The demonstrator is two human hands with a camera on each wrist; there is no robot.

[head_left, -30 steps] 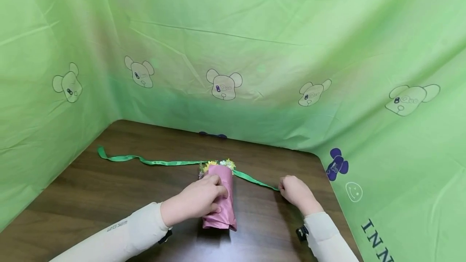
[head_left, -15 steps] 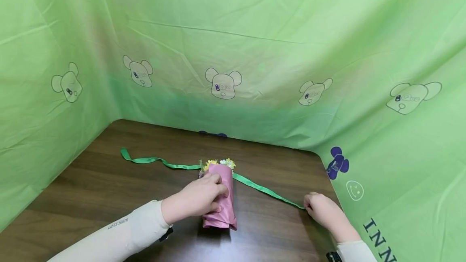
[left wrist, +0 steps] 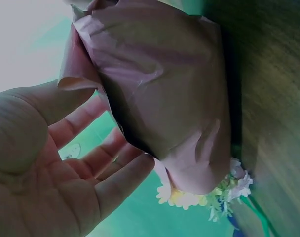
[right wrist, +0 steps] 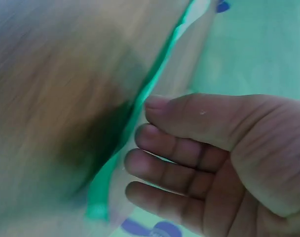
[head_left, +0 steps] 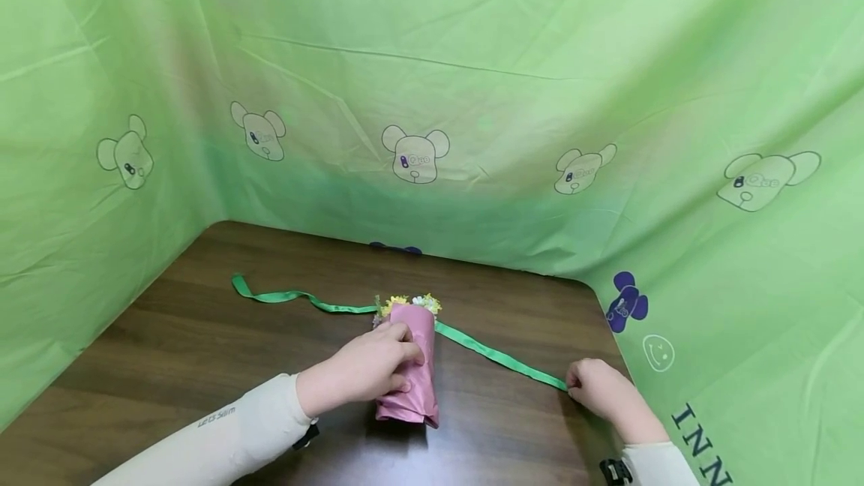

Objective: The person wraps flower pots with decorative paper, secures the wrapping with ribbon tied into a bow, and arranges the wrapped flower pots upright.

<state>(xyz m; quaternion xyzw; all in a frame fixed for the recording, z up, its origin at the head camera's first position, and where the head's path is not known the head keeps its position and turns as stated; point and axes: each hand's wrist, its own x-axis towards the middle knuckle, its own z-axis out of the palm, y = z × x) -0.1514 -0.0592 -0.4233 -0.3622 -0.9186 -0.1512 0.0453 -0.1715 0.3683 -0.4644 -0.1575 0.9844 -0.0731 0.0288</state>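
A small bouquet wrapped in pink paper [head_left: 421, 340] lies on the table, its yellow and white flowers [head_left: 427, 302] at the far end. My left hand [head_left: 364, 367] holds the wrap from the left, and in the left wrist view the thumb and fingertips are at the paper's open edge [left wrist: 110, 103]. A green ribbon [head_left: 499, 357] runs out from both sides of the bouquet near the flowers; its middle is hidden by the wrap. Over at the right, my right hand [head_left: 604, 392] pinches the ribbon near its end, and the ribbon's tip [right wrist: 98, 200] hangs past the fingers.
The ribbon's other tail lies in a loose wave on the brown wooden table [head_left: 304, 351] at the left. Green printed cloth [head_left: 418, 223] stands along the table's left, back and right edges, close to my right hand.
My right hand has moved right and nearer, drawing the ribbon along; the left tail has slid toward the bouquet. Over the last half second it is almost still. My left hand and bouquet stay put.
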